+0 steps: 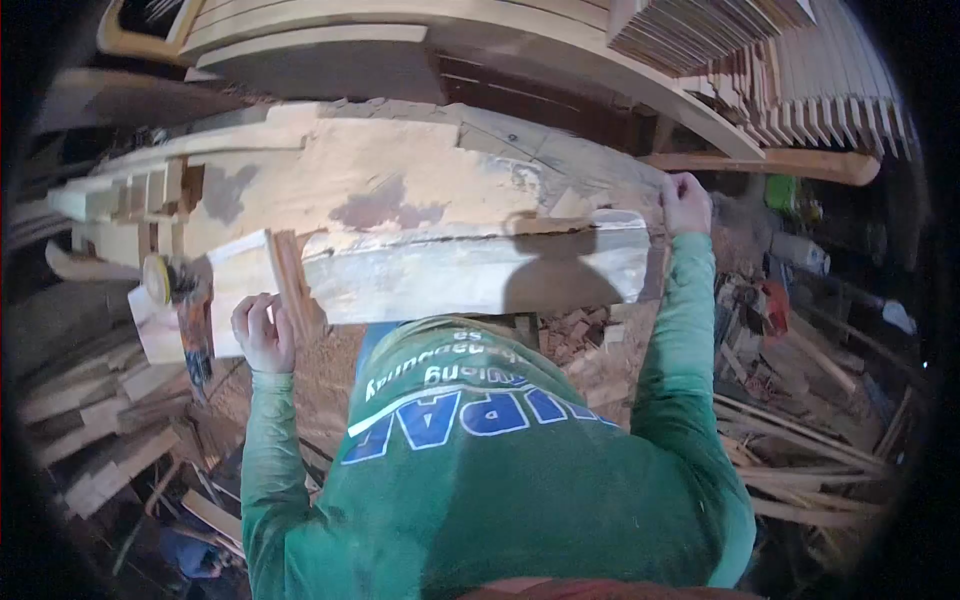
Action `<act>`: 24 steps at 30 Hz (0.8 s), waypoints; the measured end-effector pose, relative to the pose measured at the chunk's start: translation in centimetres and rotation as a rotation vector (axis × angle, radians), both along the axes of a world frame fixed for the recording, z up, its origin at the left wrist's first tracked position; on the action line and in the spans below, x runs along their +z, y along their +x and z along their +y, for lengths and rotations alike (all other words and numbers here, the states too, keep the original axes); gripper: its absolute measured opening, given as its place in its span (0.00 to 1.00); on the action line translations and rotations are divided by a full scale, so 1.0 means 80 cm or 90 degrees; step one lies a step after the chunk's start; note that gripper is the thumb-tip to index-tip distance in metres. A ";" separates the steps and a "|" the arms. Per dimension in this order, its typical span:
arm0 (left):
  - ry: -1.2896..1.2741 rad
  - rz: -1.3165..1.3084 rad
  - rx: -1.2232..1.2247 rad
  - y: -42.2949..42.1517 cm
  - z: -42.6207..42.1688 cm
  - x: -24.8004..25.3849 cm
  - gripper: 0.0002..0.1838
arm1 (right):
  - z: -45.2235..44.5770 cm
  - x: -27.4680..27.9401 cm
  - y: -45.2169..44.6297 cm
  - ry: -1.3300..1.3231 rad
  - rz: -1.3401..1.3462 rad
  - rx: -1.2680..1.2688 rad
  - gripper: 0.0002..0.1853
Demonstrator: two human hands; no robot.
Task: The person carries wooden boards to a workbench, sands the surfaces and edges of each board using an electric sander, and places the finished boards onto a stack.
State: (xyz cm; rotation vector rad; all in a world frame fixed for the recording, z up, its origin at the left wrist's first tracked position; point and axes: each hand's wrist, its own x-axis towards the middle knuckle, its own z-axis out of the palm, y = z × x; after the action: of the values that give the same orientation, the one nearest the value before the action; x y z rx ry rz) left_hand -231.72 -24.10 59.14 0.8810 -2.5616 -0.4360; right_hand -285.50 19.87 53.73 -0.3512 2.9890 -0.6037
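My left hand (264, 333) lies against the near edge of a pale board (240, 262) at the left of the bench, its fingers curled. Just to the right of it stands a brown wooden strip (294, 278). Over at the right end of the bench, my right hand (687, 203) is closed, fingertips bent down; what they grip is hidden. Between the hands lies a long whitish flat panel (420, 280) with a rounded right end, and the shadow of a head falls across it.
A power tool with a yellow disc (158, 279) sits at the left. Curved wooden pieces (720, 125) and stacked slats (835, 120) stand behind the bench (350, 165). Scrap wood (110, 440) and long sticks (800, 470) litter both sides below; a green container (783, 192) is at right.
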 end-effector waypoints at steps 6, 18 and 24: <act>-0.160 -0.088 0.161 0.143 -0.037 0.045 0.15 | -0.031 0.010 0.086 -0.079 -0.038 0.075 0.17; 0.191 -0.368 0.213 0.157 -0.178 0.091 0.42 | -0.340 0.103 0.431 -0.384 -0.350 0.317 0.14; 0.601 0.085 -0.158 0.135 -0.143 0.050 0.39 | -0.450 0.147 0.580 -0.626 -0.654 0.269 0.23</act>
State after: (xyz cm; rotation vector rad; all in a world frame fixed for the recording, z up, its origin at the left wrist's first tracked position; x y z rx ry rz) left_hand -220.88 -35.54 63.11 0.7453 -2.2856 -1.7914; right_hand -239.10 -16.15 65.53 -0.4794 1.4484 -1.5372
